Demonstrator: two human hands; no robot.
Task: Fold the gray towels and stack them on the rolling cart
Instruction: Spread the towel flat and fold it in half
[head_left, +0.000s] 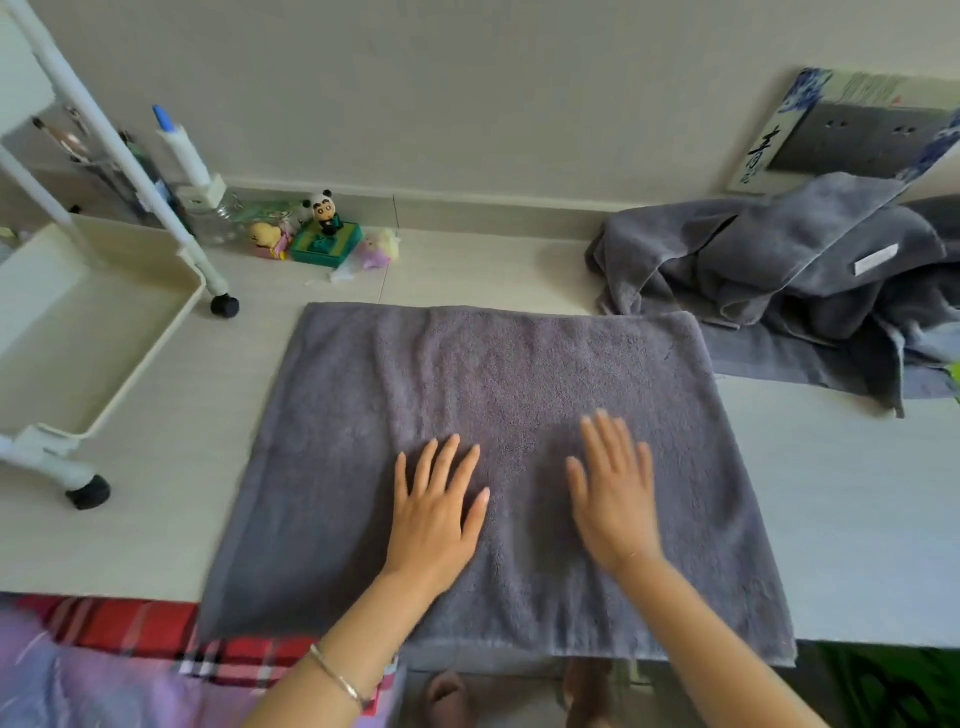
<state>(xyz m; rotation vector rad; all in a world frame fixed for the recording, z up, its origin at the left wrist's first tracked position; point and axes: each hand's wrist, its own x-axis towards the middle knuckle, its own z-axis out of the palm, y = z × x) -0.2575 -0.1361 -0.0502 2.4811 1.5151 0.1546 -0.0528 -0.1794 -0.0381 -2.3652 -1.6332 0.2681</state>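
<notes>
Head | left hand (436, 512), right hand (615, 501) flat | plush rectangular gray towel (498, 374)

Counter (841, 519), contents by position:
- Centre: spread towel (493, 374), flat, near edge overhanging the counter's front
- On the towel's near half: left grip (436, 514) and right grip (615, 499), palms down, side by side, apart
- Left of the towel: rolling cart (78, 338), standing on the counter
- Behind the towel, by the wall, just right of the cart: figurines (324, 228)
- Right rear: towel heap (779, 270), touching the spread towel's far right corner
- On the wall above the heap: socket panel (857, 137)
</notes>
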